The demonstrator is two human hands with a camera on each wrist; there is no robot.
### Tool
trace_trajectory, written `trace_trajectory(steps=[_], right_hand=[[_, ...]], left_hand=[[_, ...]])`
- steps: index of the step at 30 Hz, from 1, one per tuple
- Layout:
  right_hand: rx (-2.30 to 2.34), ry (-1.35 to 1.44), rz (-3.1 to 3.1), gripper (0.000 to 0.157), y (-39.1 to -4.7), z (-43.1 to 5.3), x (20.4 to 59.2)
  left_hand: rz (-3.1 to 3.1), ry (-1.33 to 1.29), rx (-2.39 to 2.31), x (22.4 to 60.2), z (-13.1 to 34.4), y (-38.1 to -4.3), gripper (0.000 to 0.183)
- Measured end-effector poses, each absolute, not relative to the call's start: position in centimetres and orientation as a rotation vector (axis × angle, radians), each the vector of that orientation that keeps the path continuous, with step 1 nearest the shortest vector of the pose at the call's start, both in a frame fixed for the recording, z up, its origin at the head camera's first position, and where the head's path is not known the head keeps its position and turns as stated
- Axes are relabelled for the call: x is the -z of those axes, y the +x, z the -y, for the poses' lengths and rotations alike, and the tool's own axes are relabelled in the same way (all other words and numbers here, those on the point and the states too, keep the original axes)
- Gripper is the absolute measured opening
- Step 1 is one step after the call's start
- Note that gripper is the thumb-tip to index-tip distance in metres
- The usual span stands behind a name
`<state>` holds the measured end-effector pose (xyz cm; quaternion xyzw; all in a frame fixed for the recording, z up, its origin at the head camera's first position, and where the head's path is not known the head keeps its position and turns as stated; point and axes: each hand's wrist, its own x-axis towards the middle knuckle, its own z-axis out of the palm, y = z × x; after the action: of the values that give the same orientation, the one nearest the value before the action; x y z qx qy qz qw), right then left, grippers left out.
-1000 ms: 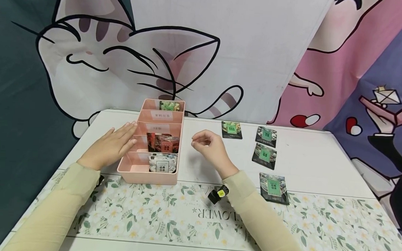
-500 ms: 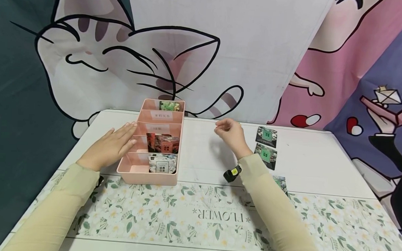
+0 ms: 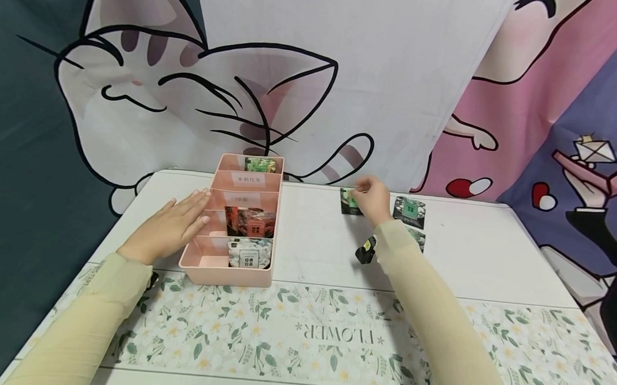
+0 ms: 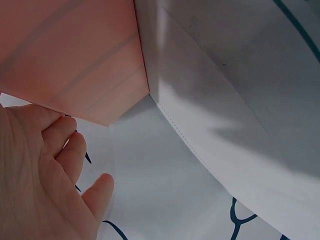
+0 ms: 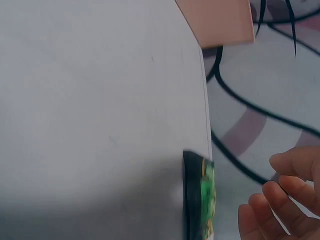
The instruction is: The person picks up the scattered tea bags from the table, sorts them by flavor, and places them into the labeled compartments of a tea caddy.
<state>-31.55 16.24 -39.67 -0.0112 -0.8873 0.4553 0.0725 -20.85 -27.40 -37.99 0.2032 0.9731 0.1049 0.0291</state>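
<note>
My left hand (image 3: 167, 223) rests with extended fingers against the left side of a pink divided box (image 3: 227, 277); in the left wrist view its fingertips touch the box wall (image 4: 75, 60). My right hand (image 3: 374, 200) hovers at a green-and-black tea sachet (image 3: 347, 201) lying near the table's back edge, partly covering it. In the right wrist view that hand (image 5: 287, 200) has loosely bent fingers, apart from the sachet (image 5: 192, 195). Inside the box stand a white tea sachet (image 3: 250, 254) in front, red tea sachets (image 3: 250, 221) behind it, and a green one (image 3: 260, 165) at the far end.
Right of my right hand lies a dark tea sachet (image 3: 410, 211), with another (image 3: 417, 238) partly behind the sleeve. My right forearm (image 3: 433, 295) hides a further sachet's spot. White labels (image 3: 248, 179) mark the box dividers. A cat-printed cloth (image 3: 305, 20) hangs behind the table.
My right hand has moved from beside the box rightward and away from me to the green sachet. The forearm now covers the nearest dark sachet. My left hand stays put.
</note>
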Motion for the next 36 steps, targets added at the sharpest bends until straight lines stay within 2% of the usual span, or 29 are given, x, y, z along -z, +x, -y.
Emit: trace_trajectory(steps=[7,20,23,29,33,36], right_hand=[[-1.269,-0.127,2.748,0.037,-33.1,-17.6,40.4],[-1.149,-0.262,3.006,0.068,-33.4,-19.1,41.9],[-1.104,-0.266,3.024,0.064,-33.4,-18.8,42.0],[-1.1,-0.3,3.025,0.041,-33.6,-18.6,42.3],[-1.188,-0.319,3.02,0.039,-33.8,-18.9,42.3],[-1.249,-0.342,3.011,0.031,-33.8,-19.1,42.1]], left_hand=[[-3.008,0.623,-0.322,37.9,27.3,-20.7,0.069],[-3.001,0.623,-0.315,38.0,27.3,-20.8,0.069],[-3.0,0.62,-0.31,38.1,27.4,-20.9,0.069],[-2.999,0.619,-0.315,38.2,27.4,-20.9,0.069],[-2.999,0.615,-0.32,38.0,27.4,-20.8,0.069],[-3.001,0.618,-0.322,37.9,27.4,-20.8,0.069]])
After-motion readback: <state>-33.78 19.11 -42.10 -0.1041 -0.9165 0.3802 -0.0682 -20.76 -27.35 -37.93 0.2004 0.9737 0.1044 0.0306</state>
